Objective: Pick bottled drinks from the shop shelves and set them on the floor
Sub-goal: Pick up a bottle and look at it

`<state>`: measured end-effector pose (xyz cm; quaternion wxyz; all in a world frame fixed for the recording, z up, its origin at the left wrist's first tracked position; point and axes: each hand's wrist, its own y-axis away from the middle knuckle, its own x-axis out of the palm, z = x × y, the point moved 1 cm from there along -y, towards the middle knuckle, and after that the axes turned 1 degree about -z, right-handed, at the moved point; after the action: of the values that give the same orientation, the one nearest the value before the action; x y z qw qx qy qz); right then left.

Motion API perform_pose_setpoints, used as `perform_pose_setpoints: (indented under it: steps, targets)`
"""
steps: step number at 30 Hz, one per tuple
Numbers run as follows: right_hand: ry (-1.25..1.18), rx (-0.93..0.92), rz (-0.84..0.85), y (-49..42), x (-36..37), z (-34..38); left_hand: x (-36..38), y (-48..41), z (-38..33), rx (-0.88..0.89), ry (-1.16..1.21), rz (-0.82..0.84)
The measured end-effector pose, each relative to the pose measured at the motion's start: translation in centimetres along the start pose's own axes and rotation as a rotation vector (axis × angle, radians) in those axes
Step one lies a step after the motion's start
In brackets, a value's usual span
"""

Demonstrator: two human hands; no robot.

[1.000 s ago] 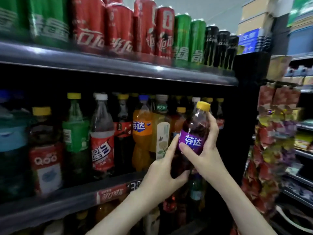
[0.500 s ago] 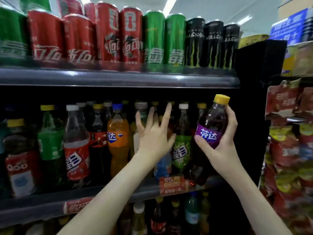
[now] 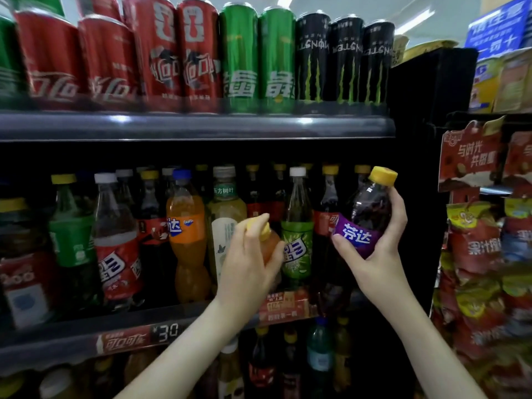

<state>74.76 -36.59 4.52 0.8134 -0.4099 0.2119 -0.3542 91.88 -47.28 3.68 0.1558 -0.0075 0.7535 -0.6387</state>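
The middle shelf holds a tight row of upright bottles. Among them are an orange soda bottle with a blue cap, a pale tea bottle with a grey cap and a green-labelled bottle with a white cap, with darker cola bottles behind. Above, the upper shelf bears red cans, green cans and black cans side by side, right up to its front lip. The right hand holds a purple-labelled bottle of dark drink, yellow cap on, in front of the right end of the row. The bottle is clear of the shelf and tilted with its cap leaning right; the thumb lies at the label's left edge and the fingers wrap round its right side. The left hand is curled round a small orange bottle with a yellow cap, just in front of the gap between the tea bottle and the green-labelled one. Motion blur hides whether its base touches the shelf. Both forearms rise from the near bottom edge, well apart, with open air between them. The shelf's front lip carries a red price strip and runs below the left wrist. The lower bottles stand on the shelf beneath, and hanging snack packets crowd the right side past the black end panel
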Motion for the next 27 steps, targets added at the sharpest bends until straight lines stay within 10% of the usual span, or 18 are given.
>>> perform_pose_setpoints:
  steps: [6,15,27]
  targets:
    - [-0.058,-0.026,0.01,-0.2,0.5,0.0,-2.3,-0.3,1.4,-0.228,0.067,-0.053]
    - [0.051,-0.07,0.008,-0.6,3.2,0.3,2.3,-6.2,2.2,-0.166,-0.559,0.206]
    - [-0.037,-0.025,0.081,0.2,6.1,1.4,-1.4,-4.2,4.6,0.038,-0.587,0.171]
